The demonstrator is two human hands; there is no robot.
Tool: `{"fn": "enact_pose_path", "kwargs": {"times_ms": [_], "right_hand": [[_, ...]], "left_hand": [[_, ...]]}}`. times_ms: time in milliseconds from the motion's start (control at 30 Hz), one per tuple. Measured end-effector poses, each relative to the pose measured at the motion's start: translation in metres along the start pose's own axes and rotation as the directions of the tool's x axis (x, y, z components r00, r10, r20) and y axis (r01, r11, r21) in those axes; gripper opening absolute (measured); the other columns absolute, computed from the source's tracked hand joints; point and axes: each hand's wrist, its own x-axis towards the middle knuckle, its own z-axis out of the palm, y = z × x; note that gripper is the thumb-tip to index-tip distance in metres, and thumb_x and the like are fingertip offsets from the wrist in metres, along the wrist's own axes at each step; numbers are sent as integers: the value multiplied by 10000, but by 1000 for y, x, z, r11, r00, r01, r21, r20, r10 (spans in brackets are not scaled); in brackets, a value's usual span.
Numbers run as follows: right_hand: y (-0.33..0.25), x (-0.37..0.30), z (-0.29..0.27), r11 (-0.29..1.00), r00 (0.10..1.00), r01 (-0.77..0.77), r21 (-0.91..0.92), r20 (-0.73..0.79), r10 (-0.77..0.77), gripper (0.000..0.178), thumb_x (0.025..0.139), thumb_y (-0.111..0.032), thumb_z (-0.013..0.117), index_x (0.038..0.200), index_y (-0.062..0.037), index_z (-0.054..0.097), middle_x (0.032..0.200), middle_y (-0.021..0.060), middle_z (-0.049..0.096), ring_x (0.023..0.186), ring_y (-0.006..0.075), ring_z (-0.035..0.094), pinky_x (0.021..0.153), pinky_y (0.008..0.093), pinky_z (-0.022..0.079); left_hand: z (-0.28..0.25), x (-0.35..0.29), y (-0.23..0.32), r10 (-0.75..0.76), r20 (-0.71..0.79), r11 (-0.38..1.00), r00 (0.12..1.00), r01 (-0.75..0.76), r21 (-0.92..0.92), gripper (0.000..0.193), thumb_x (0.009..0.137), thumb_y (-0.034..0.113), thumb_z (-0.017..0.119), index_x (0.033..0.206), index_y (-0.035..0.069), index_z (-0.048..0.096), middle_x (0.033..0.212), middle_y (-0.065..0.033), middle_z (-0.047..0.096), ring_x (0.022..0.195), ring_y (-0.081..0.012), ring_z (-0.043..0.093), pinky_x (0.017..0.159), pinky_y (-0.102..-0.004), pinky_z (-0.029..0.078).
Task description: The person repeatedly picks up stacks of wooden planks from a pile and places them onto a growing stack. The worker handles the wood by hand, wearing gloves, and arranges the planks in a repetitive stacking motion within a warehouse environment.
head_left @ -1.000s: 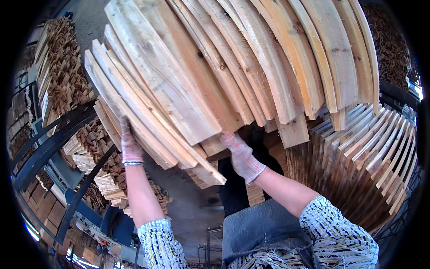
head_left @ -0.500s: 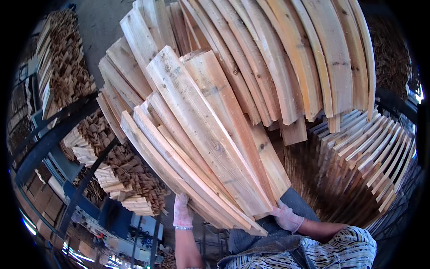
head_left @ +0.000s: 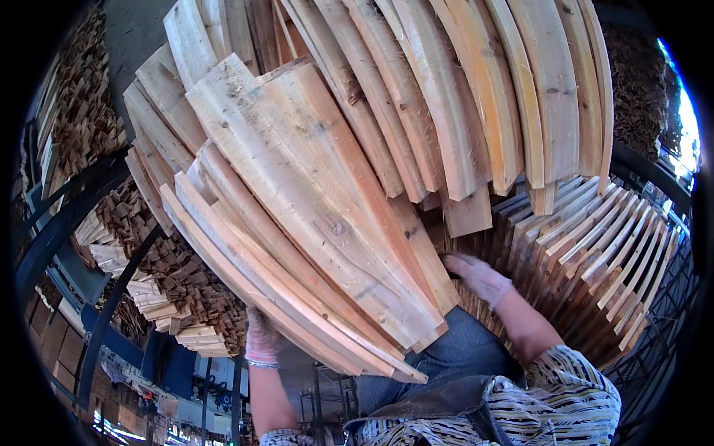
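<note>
Raw wood boards (head_left: 320, 208) in a loose bundle, aslant beside the curved board row (head_left: 506, 111), lower ends near a denim-clad leg (head_left: 472, 349). Gloved left hand (head_left: 262, 340) at outer edge, fingers partly hidden; right hand (head_left: 480, 279) blurred by opposite edge. Grip: cannot tell for either. Judgement: press both sides evenly, keep ends level.

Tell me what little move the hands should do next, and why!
Maybe the right hand should press in on the right side of the nearest boards, because the left hand is at their left side and their ends stick out unevenly.
</note>
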Motion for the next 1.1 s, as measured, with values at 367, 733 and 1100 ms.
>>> {"fn": "enact_pose_path", "kwargs": {"times_ms": [367,733,1100], "right_hand": [[19,137,43,620,946,-71,782,251,-207,506,983,-373,601,1336,-12,578,1274,141,656,1114,214,639,976,344,499],[8,173,34,475,881,-105,874,304,-364,469,954,-335,640,1280,0,602,1225,163,677,1058,242,675,922,384,547],[34,93,54,326,694,-352,877,479,-538,433,925,-297,679,1225,11,626,1176,185,697,1003,269,711,867,425,596]], "left_hand": [[-5,34,-7,230,-103,967,968,-216,133,939,889,786,470,1550,132,335,1514,-106,451,1339,-303,476,1132,-459,418],[-27,96,-40,320,38,920,947,-300,-253,899,885,583,667,1533,79,302,1474,-174,464,1278,-326,545,1052,-485,503],[-32,-15,-65,406,18,905,914,-400,-146,851,966,577,539,1584,137,155,1567,-147,314,1368,-304,442,1128,-476,418]]}}
